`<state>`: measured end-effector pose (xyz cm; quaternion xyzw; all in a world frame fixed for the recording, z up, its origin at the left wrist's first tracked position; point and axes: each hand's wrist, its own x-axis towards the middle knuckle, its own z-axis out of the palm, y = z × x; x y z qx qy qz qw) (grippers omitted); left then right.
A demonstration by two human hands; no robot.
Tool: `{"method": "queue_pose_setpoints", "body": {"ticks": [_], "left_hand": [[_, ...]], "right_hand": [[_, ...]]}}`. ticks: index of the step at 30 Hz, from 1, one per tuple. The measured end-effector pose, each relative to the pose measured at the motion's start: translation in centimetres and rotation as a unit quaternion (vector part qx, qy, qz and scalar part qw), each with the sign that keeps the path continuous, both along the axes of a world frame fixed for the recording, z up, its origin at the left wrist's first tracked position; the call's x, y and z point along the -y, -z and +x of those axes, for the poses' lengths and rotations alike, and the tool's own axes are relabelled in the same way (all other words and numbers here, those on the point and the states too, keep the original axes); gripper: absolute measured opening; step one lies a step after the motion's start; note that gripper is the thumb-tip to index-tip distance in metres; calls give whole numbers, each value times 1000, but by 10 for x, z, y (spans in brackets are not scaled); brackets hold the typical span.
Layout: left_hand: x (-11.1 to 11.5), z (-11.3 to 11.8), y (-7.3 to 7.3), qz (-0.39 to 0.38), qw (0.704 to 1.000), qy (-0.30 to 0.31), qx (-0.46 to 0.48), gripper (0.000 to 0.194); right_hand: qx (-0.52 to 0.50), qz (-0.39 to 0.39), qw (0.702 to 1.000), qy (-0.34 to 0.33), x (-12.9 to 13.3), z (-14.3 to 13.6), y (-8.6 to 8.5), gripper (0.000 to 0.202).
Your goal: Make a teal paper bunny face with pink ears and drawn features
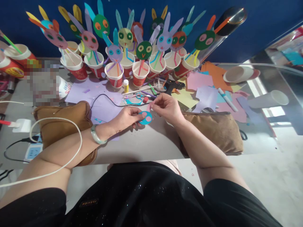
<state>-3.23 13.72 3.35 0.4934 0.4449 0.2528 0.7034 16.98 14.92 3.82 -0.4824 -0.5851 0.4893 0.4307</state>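
My left hand (129, 119) pinches the left edge of a blue paper oval (146, 121) between thumb and fingers. Two pink circles sit on the oval. Just to its right, my right hand (165, 107) has thumb and forefinger closed on a small pink paper piece (149, 107), apart from the oval. A red cap (145, 99) lies behind my hands, near a pair of light blue scissors (133, 99). Tiny scraps are scattered on the grey table (134, 146) below the oval.
Paper cups (114, 74) with rabbit faces on straws line the back. A glue stick (126, 85) stands before them. Brown cushions (63, 121) lie under or beside both forearms. A black glue gun (174, 85), coloured paper (199, 81) and a marker (227, 99) are right. A white cable (80, 142) crosses my left arm.
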Motion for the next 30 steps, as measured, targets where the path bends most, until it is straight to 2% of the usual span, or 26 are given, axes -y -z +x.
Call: {"method": "queue_pose_setpoints", "body": {"ticks": [12,30], "left_hand": [[1,1,0,0,1000,7,-24,26],[0,1,3,1,1000,7,-28,29]], "right_hand": [[12,10,999,-30,4,-3,-3,28],[12,3,999,-46,5,-3,-4,22]]}}
